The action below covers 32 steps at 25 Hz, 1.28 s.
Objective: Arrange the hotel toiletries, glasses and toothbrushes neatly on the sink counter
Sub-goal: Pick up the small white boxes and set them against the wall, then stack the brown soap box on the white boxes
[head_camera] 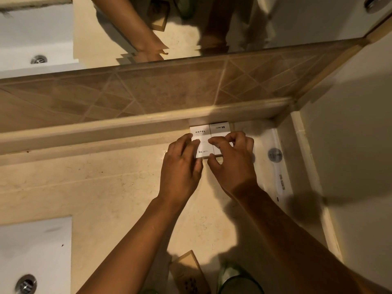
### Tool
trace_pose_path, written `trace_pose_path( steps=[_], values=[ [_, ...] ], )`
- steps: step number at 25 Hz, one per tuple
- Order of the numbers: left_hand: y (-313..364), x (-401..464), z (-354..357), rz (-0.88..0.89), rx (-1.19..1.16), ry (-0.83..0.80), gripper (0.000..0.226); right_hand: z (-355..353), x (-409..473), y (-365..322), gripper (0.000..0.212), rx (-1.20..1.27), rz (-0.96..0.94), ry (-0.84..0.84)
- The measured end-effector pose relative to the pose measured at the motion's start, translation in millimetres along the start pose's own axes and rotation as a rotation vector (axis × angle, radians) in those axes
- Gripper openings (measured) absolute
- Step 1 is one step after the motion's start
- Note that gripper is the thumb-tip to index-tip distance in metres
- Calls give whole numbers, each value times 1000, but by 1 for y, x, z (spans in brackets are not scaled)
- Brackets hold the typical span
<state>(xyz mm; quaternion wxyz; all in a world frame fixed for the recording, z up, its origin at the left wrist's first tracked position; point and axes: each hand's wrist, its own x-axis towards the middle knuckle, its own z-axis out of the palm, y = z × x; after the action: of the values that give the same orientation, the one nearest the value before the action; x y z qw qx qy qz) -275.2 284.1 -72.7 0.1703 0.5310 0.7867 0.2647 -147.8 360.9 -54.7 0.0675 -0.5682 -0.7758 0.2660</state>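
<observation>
Two small white hotel toiletry boxes lie side by side against the counter's back ledge: the left box (201, 135) reads "HOTEL", the right box (220, 129) is greyer. My left hand (180, 166) rests its fingers on the left box. My right hand (231, 160) pinches the right box between thumb and fingers. A white wrapped toothbrush packet (280, 177) lies along the right wall. A green glass (237, 279) and a tan cardboard box (188, 270) stand near the front edge, partly hidden by my arms.
The beige stone counter (106, 187) holds a white sink basin (36, 251) with a metal drain at lower left. A tiled backsplash (148, 90) and a mirror rise behind. A white wall closes the right side.
</observation>
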Motion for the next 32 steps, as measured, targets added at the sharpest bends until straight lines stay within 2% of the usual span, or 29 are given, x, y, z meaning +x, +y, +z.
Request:
trace_pose_path(
  steps=[4, 7, 12, 15, 16, 24, 32],
  values=[
    [3, -1, -8, -32, -37, -74, 64, -3, -5, 0, 45, 47, 6, 36],
    [10, -9, -22, -90, -66, -99, 67, -6, -15, 5, 45, 151, 21, 59],
    [25, -49, -55, -144, -207, -22, 40, -27, -60, 13, 34, 299, 32, -3],
    [42, -90, -70, -284, -371, -44, 15, -39, -97, 19, 32, 362, 55, -50],
    [50, -105, -74, -335, -416, -57, 13, -43, -111, 19, 31, 377, 60, -50],
    [80, -203, -81, -511, -571, -131, 18, -57, -200, 35, 24, 356, 136, -9],
    [87, -254, -86, -535, -663, -123, 20, -67, -252, 45, 16, 290, 18, 124]
  ],
)
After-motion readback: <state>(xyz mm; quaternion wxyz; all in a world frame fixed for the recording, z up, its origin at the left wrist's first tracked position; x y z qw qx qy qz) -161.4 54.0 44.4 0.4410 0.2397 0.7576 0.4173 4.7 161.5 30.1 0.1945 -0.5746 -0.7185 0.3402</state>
